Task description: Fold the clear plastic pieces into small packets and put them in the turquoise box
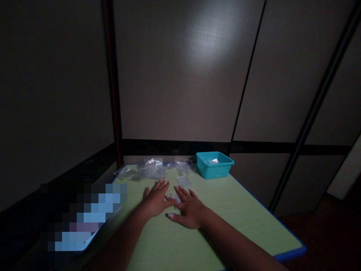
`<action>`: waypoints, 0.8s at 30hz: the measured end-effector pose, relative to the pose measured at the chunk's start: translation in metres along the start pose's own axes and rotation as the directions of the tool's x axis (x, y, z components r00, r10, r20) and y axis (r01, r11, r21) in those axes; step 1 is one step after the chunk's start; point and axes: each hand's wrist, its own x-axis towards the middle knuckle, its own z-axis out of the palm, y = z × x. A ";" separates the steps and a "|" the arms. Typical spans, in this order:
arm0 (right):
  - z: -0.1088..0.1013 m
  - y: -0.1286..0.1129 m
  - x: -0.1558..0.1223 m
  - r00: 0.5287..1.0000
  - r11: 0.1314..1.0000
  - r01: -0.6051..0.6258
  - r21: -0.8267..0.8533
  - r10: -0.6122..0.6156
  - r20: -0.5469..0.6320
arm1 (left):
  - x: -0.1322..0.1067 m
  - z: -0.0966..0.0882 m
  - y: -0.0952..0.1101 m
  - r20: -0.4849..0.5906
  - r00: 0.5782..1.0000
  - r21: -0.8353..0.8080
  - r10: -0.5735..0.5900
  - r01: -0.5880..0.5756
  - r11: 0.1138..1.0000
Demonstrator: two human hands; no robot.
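Note:
Both my hands rest over the middle of a green table [242, 222]. My left hand [156, 199] has its fingers stretched forward and apart. Beside it, my right hand [190, 209] lies flat with its fingers spread, partly over a small clear plastic packet [175, 196]. The left thumb reaches the packet too; much of the packet is hidden under the hands. Just beyond my right fingertips lies another flat, whitish plastic packet [184, 181], touched by neither hand.
Crumpled clear plastic bags [152, 168] lie along the far left edge. A turquoise basket [214, 171] with something pale inside stands at the far right. A pixelated bluish object [90, 222] is at the left. Cabinet panels [175, 94] rise behind the table.

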 end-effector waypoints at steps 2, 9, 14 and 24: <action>0.000 -0.001 0.000 1.000 1.000 0.003 -0.002 -0.003 0.002 | 0.001 0.000 0.005 -0.045 0.999 -0.030 0.010 -0.012 0.999; 0.002 0.003 -0.004 0.996 0.999 0.021 0.043 -0.017 -0.090 | 0.004 0.005 0.012 -0.204 0.975 -0.110 0.083 -0.107 0.988; -0.004 0.007 0.011 0.963 0.996 -0.071 0.057 0.083 -0.256 | 0.006 0.001 0.010 -0.381 0.923 -0.173 0.055 -0.130 0.976; 0.014 0.012 0.066 0.994 0.998 -0.005 -0.064 -0.002 -0.107 | -0.003 0.000 0.016 -0.375 0.923 -0.124 0.091 -0.147 0.981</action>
